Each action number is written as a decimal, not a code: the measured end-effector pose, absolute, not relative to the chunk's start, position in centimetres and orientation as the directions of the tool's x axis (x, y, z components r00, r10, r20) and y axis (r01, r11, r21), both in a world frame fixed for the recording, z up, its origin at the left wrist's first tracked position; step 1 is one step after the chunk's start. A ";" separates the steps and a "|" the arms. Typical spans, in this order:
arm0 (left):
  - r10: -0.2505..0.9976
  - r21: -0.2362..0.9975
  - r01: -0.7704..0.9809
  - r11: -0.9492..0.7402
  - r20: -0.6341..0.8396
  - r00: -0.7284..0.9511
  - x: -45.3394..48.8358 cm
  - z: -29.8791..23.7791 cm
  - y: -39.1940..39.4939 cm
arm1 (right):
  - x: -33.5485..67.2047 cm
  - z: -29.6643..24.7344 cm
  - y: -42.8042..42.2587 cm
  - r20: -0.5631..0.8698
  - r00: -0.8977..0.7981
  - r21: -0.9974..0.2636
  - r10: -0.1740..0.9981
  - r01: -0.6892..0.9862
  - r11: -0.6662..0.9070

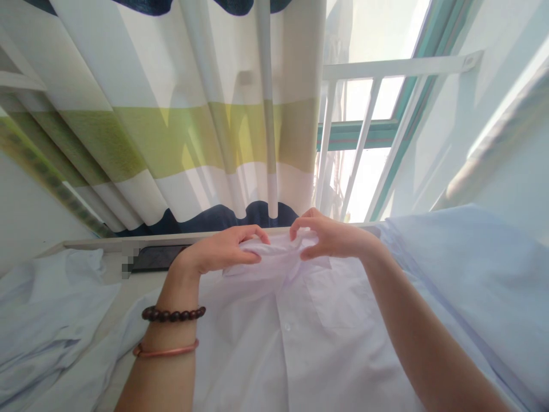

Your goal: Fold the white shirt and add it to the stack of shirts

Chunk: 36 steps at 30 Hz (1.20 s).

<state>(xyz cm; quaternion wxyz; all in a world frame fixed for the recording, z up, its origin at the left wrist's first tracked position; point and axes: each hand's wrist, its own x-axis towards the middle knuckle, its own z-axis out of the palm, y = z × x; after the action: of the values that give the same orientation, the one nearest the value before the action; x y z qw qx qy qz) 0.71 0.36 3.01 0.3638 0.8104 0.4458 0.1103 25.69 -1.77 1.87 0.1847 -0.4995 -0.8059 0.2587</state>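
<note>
A white button-up shirt lies front side up before me, with a chest pocket on its right half and its collar at the far end. My left hand is curled round the left part of the collar, thumb below and fingers above. From the other side my right hand grips the collar's right part between thumb and bent fingers. A dark beaded bracelet and a copper-coloured bangle circle my left wrist. The shirt's lower end runs out of view.
A black phone lies beyond my left forearm. More white clothing is at the left, and folded pale cloth at the right. A striped curtain hangs behind, beside a window with white railings.
</note>
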 end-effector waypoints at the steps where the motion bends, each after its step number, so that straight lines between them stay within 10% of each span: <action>1: 0.818 0.670 0.658 -0.345 -0.130 0.561 0.7 3.0 0.4 | 25.5 1.8 -1.8 0.066 -0.422 -0.593 0.904 0.712 0.375; 15: 0.897 0.433 0.801 -0.413 0.346 0.275 0.1 2.1 2.5 | 26.0 1.7 -0.6 0.388 -0.136 -0.523 0.912 0.782 0.339; 23: 0.883 0.985 0.097 -0.139 0.079 0.462 -0.7 -1.0 2.7 | 25.1 -0.7 1.4 0.302 0.094 -0.786 0.949 0.588 0.192; 28: 0.845 0.976 0.194 -0.097 -0.022 0.534 -0.8 -1.7 3.1 | 25.0 -1.9 2.2 0.126 0.133 -0.940 0.983 0.333 0.075; 36: 0.933 0.914 0.223 -0.340 0.297 0.204 -0.6 -1.5 4.9 | 27.9 -1.4 1.5 0.012 -0.195 -0.979 0.981 0.195 0.050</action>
<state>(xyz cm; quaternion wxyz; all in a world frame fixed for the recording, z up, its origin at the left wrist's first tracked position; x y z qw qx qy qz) -0.63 4.92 -1.48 0.3830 0.6748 0.4281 0.4632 27.94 1.53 -1.40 0.4043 -0.4890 -0.6014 0.4855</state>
